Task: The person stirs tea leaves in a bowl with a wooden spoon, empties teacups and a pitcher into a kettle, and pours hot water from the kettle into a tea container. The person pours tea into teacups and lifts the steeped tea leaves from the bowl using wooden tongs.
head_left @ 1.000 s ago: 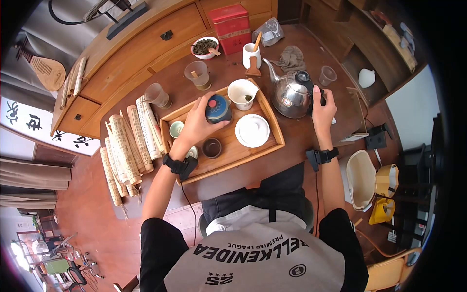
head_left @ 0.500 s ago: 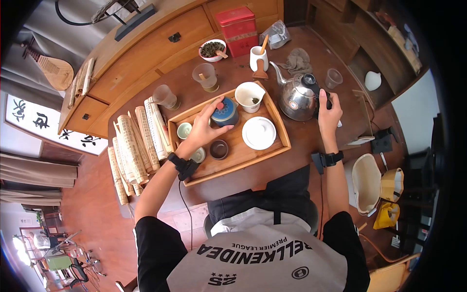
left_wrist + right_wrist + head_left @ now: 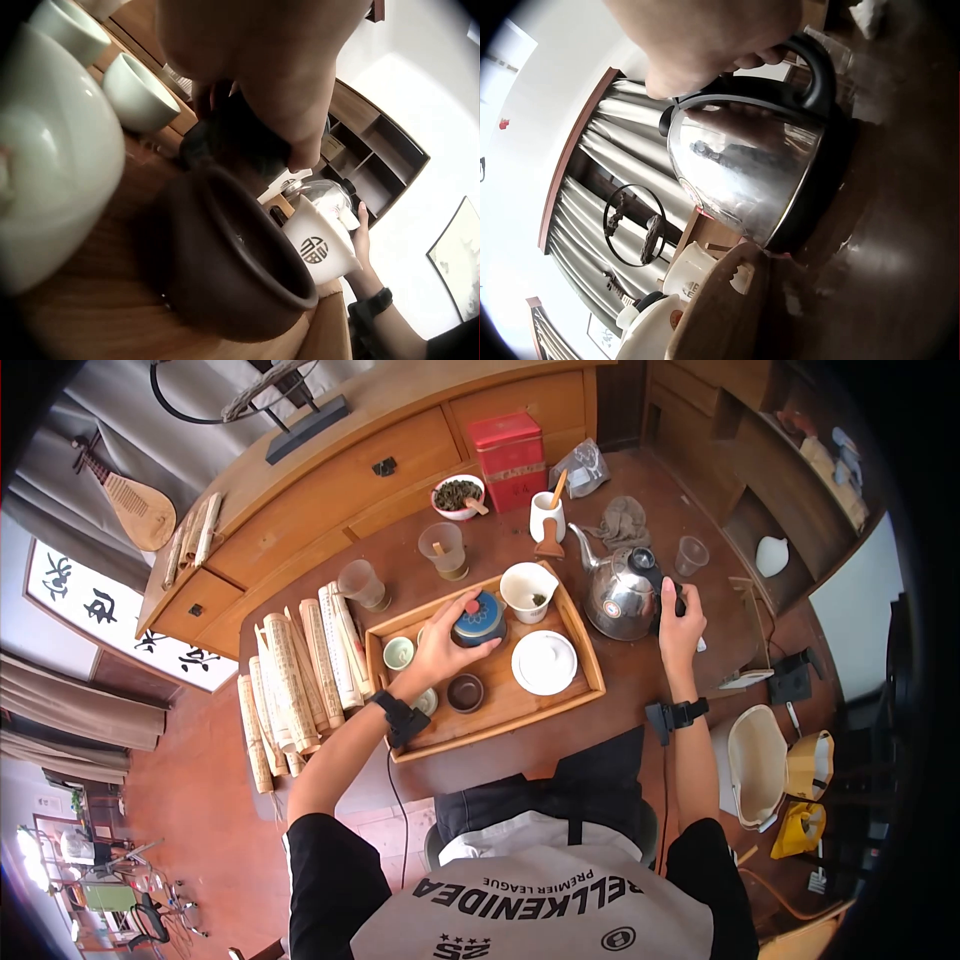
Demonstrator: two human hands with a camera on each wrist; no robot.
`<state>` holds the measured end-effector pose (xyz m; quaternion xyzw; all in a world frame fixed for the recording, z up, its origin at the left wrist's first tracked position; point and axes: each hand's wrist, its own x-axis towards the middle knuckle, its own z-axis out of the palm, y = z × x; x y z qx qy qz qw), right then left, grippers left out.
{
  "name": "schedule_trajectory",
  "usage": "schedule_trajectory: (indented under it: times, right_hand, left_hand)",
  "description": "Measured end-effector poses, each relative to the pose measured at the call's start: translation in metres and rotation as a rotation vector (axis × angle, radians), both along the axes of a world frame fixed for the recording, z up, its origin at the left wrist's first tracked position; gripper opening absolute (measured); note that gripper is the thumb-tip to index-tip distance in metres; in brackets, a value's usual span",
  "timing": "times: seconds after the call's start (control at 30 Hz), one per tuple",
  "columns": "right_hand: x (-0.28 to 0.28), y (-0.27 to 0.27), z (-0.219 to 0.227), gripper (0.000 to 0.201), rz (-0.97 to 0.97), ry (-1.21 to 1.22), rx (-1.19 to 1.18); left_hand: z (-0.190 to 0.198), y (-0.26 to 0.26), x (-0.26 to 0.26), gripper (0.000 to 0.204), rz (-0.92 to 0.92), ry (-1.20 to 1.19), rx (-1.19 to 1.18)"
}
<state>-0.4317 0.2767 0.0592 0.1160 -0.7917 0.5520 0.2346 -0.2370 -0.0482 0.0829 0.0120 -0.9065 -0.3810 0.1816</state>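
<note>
My left hand (image 3: 450, 645) grips a blue lidded pot (image 3: 480, 622) with a red knob, thumb on one side and fingers over the other. It sits in a wooden tray (image 3: 510, 726) and looks dark in the left wrist view. Beside it stand a white pitcher (image 3: 524, 600) with some leaves inside, a white lidded bowl (image 3: 544, 662), a dark brown cup (image 3: 465, 693) and a pale green cup (image 3: 398, 652). To the tray's right, my right hand (image 3: 682, 628) holds the black handle of a steel kettle (image 3: 742, 165), whose base is at the table and whose spout points toward the back left.
Rolled bamboo scrolls (image 3: 290, 680) lie left of the tray. Behind it are two clear cups (image 3: 443, 548), a bowl of dry leaves (image 3: 459, 497), a red tin (image 3: 509, 465) and a white tool holder (image 3: 546, 518). A crumpled cloth (image 3: 622, 522) and another clear cup (image 3: 691, 555) are near the kettle.
The head view has shifted, so the whole scene sits lower and farther right. Both hands keep their holds on the pot and the kettle, which stay in place relative to the tray.
</note>
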Motion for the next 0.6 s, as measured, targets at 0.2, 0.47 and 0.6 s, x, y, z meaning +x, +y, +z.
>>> schedule_trajectory:
  times: [0.2,0.47,0.6]
  right_hand:
    - [-0.002,0.0,-0.001,0.037,0.007,-0.031,-0.022]
    - [0.0,-0.001,-0.001,0.035,-0.011,0.024,0.0]
    - [-0.004,0.0,-0.006,0.035,-0.006,-0.001,-0.004]
  left_hand:
    - [0.012,-0.003,0.001,0.08,0.025,0.08,0.052]
    - [0.084,-0.048,0.068,0.076,0.111,0.049,-0.238]
    - [0.089,-0.067,0.105,0.073,0.224,-0.114,-0.256]
